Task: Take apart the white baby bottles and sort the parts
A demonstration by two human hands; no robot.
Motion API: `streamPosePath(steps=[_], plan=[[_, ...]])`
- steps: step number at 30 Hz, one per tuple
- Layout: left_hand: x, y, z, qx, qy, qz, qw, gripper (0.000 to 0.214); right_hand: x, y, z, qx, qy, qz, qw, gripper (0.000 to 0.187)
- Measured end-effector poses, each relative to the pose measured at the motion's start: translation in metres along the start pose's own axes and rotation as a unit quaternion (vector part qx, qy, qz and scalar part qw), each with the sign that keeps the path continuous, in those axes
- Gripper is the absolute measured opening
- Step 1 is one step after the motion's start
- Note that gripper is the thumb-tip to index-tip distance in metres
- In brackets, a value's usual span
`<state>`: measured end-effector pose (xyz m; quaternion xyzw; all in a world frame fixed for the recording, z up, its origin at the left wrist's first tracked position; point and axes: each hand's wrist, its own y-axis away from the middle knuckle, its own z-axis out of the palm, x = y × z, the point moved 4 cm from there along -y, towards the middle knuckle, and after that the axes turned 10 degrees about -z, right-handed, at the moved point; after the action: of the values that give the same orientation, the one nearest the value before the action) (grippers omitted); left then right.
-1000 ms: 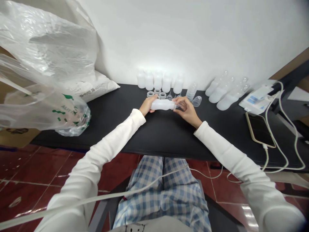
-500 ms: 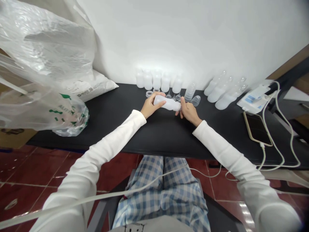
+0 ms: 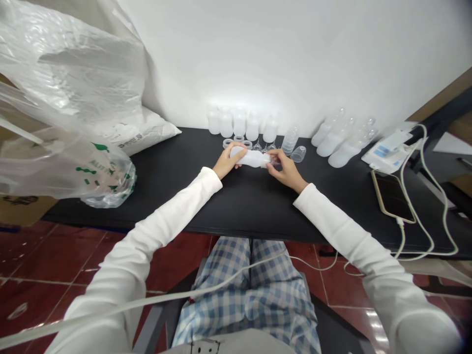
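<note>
My left hand [image 3: 229,161] is wrapped round the base end of a milky white baby bottle [image 3: 252,159], which lies sideways above the table. At the bottle's neck, the fingers of my right hand [image 3: 284,169] are closed round a clear teat [image 3: 275,161]; the ring there is partly hidden by the fingers. Just behind the hands lie several clear collar rings [image 3: 227,143] and loose teats [image 3: 257,147]. To the right of these stand a stack of clear caps [image 3: 289,141] and a single tipped cap [image 3: 298,154].
A row of white bottles [image 3: 239,124] stands along the wall. Bottles with teats fitted [image 3: 344,153] are grouped at the right, near a white box [image 3: 388,151] and a phone [image 3: 394,195] with a cable. Plastic bags [image 3: 106,172] crowd the left of the black table [image 3: 236,211].
My right hand has shifted its grip, from thumb raised to fingertips closed round the clear end. The bottle has moved slightly left and turned more level.
</note>
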<state>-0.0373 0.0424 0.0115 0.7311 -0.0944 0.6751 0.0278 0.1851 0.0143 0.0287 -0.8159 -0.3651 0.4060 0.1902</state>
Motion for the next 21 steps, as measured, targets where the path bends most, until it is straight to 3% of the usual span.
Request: streamPosePath(steps=[5, 9, 13, 17, 21], plan=[[0.019, 0.013, 0.005, -0.026, -0.132, 0.197, 0.971, 0.055, 0.006, 0.000, 0.004, 0.079, -0.061, 0.089, 0.991, 0.051], [0.025, 0.023, 0.011, -0.036, -0.274, 0.339, 0.899, 0.033, 0.014, 0.000, 0.006, 0.096, -0.092, 0.155, 0.979, 0.063], [0.022, 0.027, 0.017, -0.053, -0.321, 0.464, 0.824, 0.023, 0.011, -0.003, -0.006, 0.124, -0.058, 0.141, 0.981, 0.063], [0.018, 0.024, 0.020, -0.060, -0.340, 0.465, 0.815, 0.029, 0.005, -0.006, -0.016, 0.089, 0.026, 0.117, 0.989, 0.061], [0.022, 0.024, 0.016, -0.029, -0.333, 0.394, 0.856, 0.035, 0.001, -0.008, -0.027, 0.067, 0.212, 0.050, 0.974, 0.054]])
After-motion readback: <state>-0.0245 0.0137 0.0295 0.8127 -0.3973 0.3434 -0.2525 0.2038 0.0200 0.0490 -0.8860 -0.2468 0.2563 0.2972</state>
